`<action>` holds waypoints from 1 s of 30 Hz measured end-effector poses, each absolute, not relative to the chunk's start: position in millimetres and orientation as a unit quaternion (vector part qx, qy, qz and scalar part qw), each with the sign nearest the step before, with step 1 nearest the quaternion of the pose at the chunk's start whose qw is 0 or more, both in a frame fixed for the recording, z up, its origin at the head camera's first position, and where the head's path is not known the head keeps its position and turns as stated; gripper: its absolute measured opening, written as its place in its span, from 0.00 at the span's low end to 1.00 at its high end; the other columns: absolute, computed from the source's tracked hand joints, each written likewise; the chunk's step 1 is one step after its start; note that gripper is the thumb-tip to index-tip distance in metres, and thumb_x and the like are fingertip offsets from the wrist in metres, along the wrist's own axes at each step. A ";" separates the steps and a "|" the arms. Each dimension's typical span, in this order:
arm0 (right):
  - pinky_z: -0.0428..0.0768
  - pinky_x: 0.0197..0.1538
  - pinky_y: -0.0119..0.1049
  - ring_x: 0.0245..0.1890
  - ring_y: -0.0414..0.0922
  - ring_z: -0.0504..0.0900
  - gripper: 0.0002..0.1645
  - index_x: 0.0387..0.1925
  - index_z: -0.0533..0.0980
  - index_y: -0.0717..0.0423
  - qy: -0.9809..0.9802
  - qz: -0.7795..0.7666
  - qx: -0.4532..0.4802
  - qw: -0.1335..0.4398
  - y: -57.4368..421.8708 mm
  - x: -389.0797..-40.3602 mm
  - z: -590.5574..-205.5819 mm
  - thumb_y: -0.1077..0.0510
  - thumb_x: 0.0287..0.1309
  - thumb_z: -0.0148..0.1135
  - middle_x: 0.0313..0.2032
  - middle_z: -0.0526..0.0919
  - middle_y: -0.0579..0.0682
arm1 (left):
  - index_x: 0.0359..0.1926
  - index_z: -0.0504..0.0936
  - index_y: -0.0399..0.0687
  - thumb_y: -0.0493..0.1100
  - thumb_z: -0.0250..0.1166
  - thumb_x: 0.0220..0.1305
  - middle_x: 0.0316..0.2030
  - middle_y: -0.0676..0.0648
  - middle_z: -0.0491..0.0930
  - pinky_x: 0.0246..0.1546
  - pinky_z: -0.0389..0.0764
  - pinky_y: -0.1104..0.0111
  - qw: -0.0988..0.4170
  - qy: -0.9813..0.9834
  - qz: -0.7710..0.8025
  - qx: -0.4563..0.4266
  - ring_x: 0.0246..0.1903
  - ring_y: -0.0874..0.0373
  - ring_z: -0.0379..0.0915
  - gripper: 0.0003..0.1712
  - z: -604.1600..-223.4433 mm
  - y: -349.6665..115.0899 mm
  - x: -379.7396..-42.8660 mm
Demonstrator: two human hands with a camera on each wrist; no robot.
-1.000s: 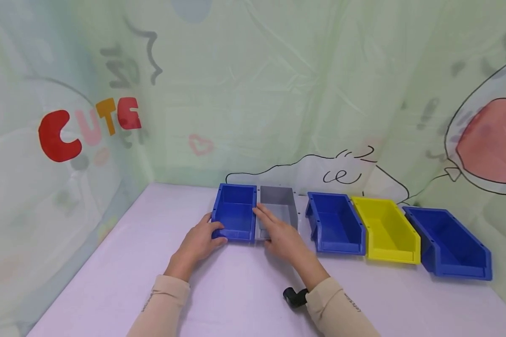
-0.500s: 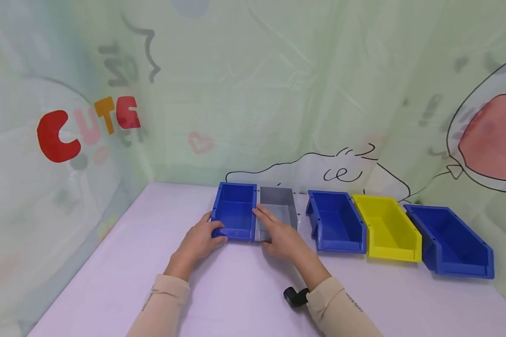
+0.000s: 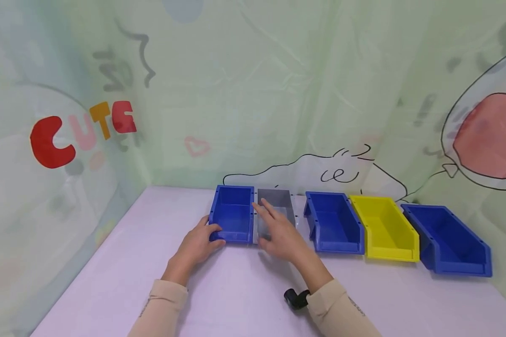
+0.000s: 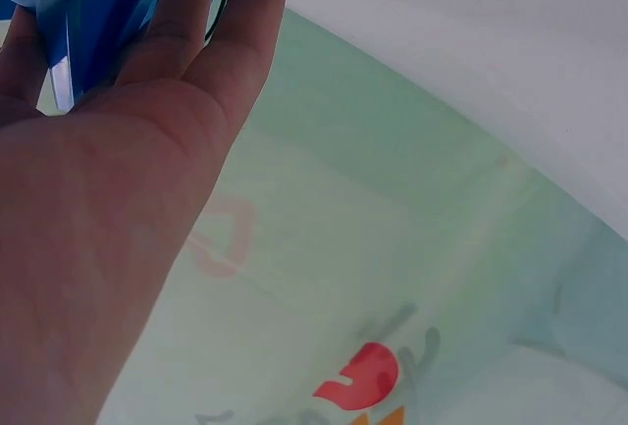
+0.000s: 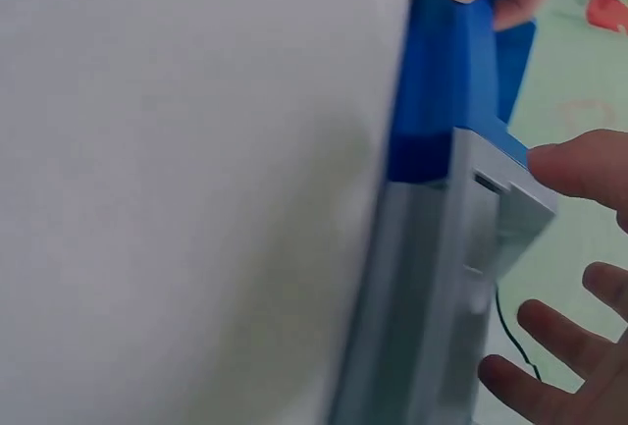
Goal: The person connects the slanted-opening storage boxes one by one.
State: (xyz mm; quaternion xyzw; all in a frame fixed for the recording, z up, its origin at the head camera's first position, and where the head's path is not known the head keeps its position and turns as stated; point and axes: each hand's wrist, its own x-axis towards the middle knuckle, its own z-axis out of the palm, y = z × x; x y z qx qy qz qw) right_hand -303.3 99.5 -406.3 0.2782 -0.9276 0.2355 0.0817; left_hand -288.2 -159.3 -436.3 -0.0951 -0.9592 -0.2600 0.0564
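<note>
A blue storage bin (image 3: 233, 213) stands at the left end of the row, side by side with a grey bin (image 3: 283, 199). My left hand (image 3: 197, 243) grips the blue bin's front left corner, thumb in front and fingers along its side; the left wrist view shows blue plastic between thumb and fingers. Over the grey bin hovers my right hand (image 3: 283, 238), fingers spread and partly hiding it. In the right wrist view the thumb (image 5: 579, 168) is close to the grey bin's front corner; whether it touches cannot be told.
Farther right stand another blue bin (image 3: 335, 222), a yellow bin (image 3: 388, 229) and an angled blue bin (image 3: 451, 241). A gap separates them from the grey bin. A black object (image 3: 296, 298) shows by the right sleeve. A printed curtain (image 3: 236, 93) hangs behind the white table (image 3: 232, 295).
The right hand's fingers have lifted and spread away from the side where the blue and grey bins meet. The left hand keeps its hold, and the bins stay put.
</note>
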 end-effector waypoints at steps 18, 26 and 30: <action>0.69 0.68 0.72 0.75 0.66 0.61 0.53 0.80 0.58 0.45 -0.916 0.259 0.250 0.176 142.1 -290.3 -382.3 0.58 0.57 0.74 0.80 0.57 0.57 | 0.56 0.84 0.45 0.47 0.73 0.65 0.72 0.32 0.67 0.68 0.73 0.43 0.056 -0.961 -0.254 -0.095 0.68 0.34 0.71 0.21 -436.6 -159.9 -287.1; 0.69 0.67 0.73 0.74 0.69 0.61 0.49 0.77 0.63 0.49 -0.921 0.250 0.228 0.193 168.9 -287.5 -386.7 0.59 0.56 0.74 0.79 0.58 0.61 | 0.55 0.84 0.45 0.47 0.73 0.65 0.72 0.31 0.67 0.67 0.74 0.42 0.064 -0.960 -0.254 -0.097 0.67 0.33 0.71 0.20 -436.4 -160.2 -287.6; 0.67 0.68 0.74 0.75 0.69 0.59 0.48 0.78 0.63 0.47 -0.928 0.247 0.210 0.183 182.6 -286.5 -389.6 0.58 0.57 0.73 0.79 0.56 0.61 | 0.55 0.84 0.45 0.47 0.73 0.65 0.71 0.30 0.67 0.66 0.74 0.42 0.066 -0.959 -0.256 -0.101 0.67 0.32 0.71 0.20 -437.5 -159.4 -287.0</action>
